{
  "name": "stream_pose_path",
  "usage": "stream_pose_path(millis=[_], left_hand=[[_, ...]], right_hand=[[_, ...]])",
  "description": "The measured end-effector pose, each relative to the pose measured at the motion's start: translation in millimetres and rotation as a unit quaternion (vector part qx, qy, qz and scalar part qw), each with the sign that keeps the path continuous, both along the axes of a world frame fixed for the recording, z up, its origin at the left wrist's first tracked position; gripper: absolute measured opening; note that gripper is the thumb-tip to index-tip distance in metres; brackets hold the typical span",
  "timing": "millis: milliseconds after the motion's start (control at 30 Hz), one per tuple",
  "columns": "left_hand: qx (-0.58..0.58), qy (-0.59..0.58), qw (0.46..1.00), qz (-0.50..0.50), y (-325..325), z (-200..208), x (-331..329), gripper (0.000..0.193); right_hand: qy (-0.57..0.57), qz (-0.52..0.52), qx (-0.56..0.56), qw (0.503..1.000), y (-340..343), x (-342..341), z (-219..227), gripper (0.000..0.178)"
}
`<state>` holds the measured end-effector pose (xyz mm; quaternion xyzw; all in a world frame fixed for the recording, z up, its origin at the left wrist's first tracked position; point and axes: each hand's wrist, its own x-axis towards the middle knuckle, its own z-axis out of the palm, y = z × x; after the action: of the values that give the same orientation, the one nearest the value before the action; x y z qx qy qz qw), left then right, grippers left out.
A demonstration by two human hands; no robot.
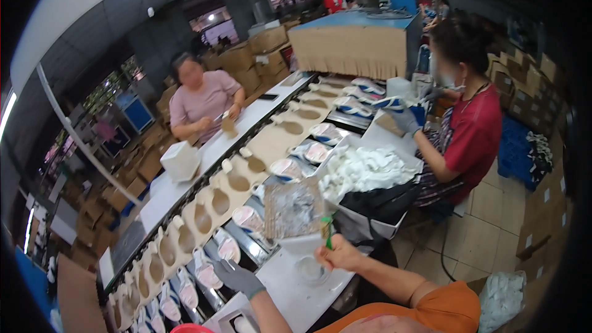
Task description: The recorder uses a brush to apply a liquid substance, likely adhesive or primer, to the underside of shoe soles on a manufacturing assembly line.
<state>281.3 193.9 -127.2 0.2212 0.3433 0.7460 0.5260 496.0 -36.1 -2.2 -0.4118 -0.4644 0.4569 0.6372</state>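
Observation:
My left hand, in a grey glove, reaches over the near edge of the conveyor. Its fingers are stretched toward a white shoe upper with a pale pink insole and seem to touch it. My right hand is bare and closed around a green-handled brush, held upright; its tip is hard to make out. Behind the brush is a cardboard piece smeared with whitish residue. Below my right hand, a round clear dish sits on the white worktop.
Brown soles line the conveyor belt, with more uppers along its near side. White pieces heap in a bin. A person in red works at right; one in pink sits across. A machine spans the far end.

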Motion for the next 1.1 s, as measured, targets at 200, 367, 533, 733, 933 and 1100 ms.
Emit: stream_pose_path(millis=[200,367,533,733,933,1100], left_hand=[[0.147,0.069,0.978,-0.134,-126.9,88.0,42.2,0.046],[0.156,0.104,0.965,-0.184,-163.8,95.8,40.7,0.041],[0.143,0.123,0.965,-0.182,-177.7,89.1,31.4,0.04],[0.28,0.132,0.936,-0.168,-163.6,130.3,20.7,0.072],[0.538,-0.086,0.801,-0.249,-165.5,248.3,2.2,0.093],[0.613,-0.192,0.623,-0.446,-193.2,302.0,27.5,0.084]], right_hand=[[0.012,0.068,-0.012,0.998,-5.3,-25.3,10.6,0.024],[-0.001,0.051,-0.038,0.998,-11.1,-35.3,2.2,0.027],[0.036,0.043,-0.044,0.997,-12.2,-35.3,-6.1,0.031],[0.068,0.039,-0.047,0.996,-15.4,-34.2,4.3,0.016],[0.076,-0.032,-0.084,0.993,-16.8,-38.6,6.0,0.011],[0.111,-0.067,-0.025,0.991,-16.1,-30.2,-4.0,0.034]])
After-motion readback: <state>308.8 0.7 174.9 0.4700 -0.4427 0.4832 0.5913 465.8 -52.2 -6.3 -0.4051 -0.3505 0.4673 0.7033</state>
